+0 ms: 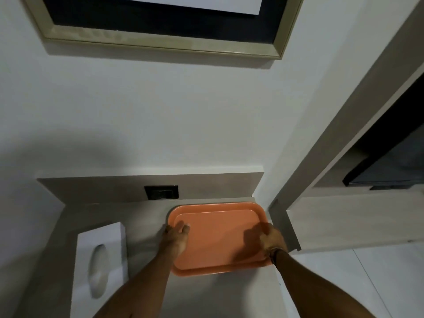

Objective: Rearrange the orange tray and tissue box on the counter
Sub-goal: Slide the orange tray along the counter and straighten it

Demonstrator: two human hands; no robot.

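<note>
An orange tray [218, 235] lies flat on the grey counter [119, 214], at its right end near the back wall. My left hand [175, 237] grips the tray's left rim, thumb on top. My right hand [271, 238] holds the right rim, fingers curled over the edge. A white tissue box [101, 267] with an oval slot on top sits on the counter's left side, apart from the tray and from both hands.
A black wall socket [161, 192] sits in the backsplash behind the tray. A framed picture [160, 26] hangs above. To the right is a wooden unit [344, 216] with a dark screen [394, 161]. Pale floor tiles [358, 283] lie past the counter's right edge.
</note>
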